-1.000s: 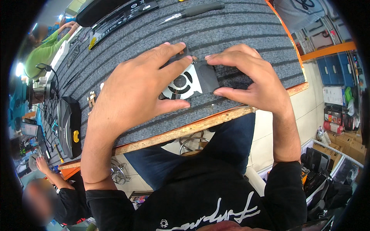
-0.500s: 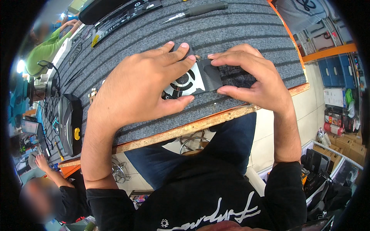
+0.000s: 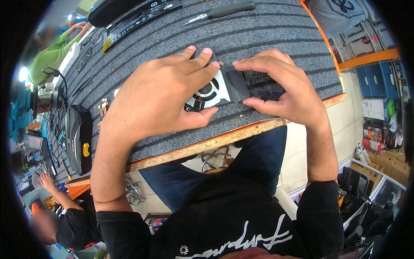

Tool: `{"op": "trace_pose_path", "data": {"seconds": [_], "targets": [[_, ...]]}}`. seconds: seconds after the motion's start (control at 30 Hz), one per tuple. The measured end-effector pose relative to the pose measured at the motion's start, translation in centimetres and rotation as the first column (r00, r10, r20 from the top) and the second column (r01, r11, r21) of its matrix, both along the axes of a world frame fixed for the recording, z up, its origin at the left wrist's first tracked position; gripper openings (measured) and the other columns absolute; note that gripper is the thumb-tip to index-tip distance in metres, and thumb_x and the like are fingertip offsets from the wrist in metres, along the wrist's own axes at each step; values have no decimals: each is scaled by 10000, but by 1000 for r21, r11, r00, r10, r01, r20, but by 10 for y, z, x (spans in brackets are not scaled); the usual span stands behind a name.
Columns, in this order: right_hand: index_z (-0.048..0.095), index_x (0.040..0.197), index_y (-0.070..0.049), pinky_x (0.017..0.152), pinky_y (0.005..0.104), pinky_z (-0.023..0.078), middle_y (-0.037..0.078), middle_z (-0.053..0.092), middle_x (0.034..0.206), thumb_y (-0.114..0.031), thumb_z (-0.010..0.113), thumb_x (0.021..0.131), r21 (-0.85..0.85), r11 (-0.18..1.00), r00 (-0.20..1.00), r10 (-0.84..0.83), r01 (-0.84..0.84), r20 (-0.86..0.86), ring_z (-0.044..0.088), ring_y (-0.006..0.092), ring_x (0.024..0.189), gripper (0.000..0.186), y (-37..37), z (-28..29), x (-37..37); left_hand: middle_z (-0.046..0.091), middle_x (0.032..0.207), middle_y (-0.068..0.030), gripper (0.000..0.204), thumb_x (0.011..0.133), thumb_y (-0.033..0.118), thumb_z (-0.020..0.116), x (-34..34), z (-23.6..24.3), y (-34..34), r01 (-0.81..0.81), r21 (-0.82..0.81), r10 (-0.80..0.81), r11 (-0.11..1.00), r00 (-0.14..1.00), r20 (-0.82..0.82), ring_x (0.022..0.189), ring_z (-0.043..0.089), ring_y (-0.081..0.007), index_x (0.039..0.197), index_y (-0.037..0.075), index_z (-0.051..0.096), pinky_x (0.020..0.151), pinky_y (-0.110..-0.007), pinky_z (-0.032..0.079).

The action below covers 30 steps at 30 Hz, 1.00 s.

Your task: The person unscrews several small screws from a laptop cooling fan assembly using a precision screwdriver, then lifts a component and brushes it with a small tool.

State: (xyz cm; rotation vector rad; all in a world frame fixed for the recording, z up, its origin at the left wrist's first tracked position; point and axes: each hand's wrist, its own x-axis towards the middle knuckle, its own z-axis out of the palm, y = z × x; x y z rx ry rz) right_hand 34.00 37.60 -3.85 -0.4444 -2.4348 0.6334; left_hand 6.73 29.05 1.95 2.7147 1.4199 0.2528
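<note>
A small cooling fan (image 3: 221, 91), with a silver-white cover and black blades, lies on the grey striped mat in front of me. A black strip of film or tape (image 3: 237, 86) covers its right end. My left hand (image 3: 155, 95) is arched over the fan's left part, fingers along the far edge and thumb at the near edge, hiding much of it. At the strip's right end, my right hand (image 3: 289, 84) holds it between the fingertips at the far corner and the thumb at the near corner.
Beyond my hands lie a dark-handled screwdriver (image 3: 228, 11) and a flat black battery pack (image 3: 142, 19). Thin tweezers (image 3: 82, 86) and a black device with a yellow button (image 3: 78, 140) are at the left. The wooden table edge (image 3: 211, 149) runs close below my wrists. Co-workers are at the left.
My hands have barely moved. The black strip looks a little flatter over the fan's end, and the fan has shifted very slightly. At the lower left, a co-worker's head has moved.
</note>
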Motion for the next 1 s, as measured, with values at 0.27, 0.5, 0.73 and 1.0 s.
{"op": "trace_pose_path", "data": {"seconds": [0.27,0.5,0.73,1.0], "targets": [[688,1338,-141,1041,425,463,63,718,1185,-204,904,770,6,1000,999,-22,21,23,666,260,1142,611,-2,0,-1,679,1391,-209,652,701,265,872,1,-4,0,-11,17,11,1000,1000,14,1307,653,-354,1284,12,729,1126,-448,523],[674,1364,-145,1050,435,463,69,721,1213,-218,913,772,13,1000,999,-27,27,18,669,263,1166,642,-2,-1,0,677,1390,-216,656,696,262,866,3,-4,0,-17,13,17,1000,1000,-3,1315,646,-362,1283,5,728,1137,-449,514],[659,1379,-148,1065,440,456,66,721,1235,-218,912,776,15,999,999,-31,31,20,669,264,1177,657,-3,-2,-1,671,1399,-221,661,702,268,867,3,-5,0,-19,20,19,1000,1000,-14,1333,633,-364,1293,7,725,1127,-449,521],[639,1401,-161,1079,448,446,62,722,1249,-218,913,776,8,999,999,-32,31,35,666,263,1191,685,-4,-1,-2,675,1398,-215,661,704,278,870,3,-7,0,-21,34,22,999,999,-27,1327,640,-361,1290,8,729,1112,-444,533]]}}
